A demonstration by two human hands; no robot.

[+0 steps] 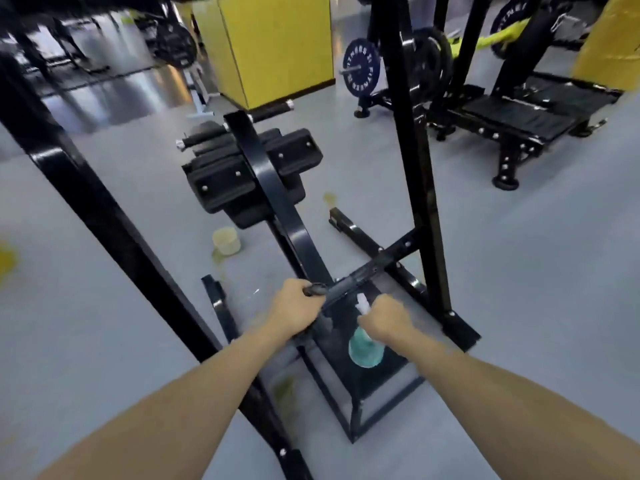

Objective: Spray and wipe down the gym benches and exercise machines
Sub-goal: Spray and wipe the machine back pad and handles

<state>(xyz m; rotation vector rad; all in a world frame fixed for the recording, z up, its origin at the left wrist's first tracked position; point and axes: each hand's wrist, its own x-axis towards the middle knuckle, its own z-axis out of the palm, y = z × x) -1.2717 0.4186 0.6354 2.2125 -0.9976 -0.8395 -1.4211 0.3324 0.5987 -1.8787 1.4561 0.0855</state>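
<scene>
**Both hands busy at the black machine**

Your left hand clenches the round black handle of the glossy steel machine. Your right hand grasps a clear spray bottle holding teal liquid, over the machine's dark base.

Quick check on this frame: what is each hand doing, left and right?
Left hand: gripping the black machine handle.
Right hand: gripping the spray bottle.

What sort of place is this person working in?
Most likely a gym. A blue weight plate hangs on a bar, a black padded machine stands on the grey floor, and the right hand holds a spray bottle.
</scene>
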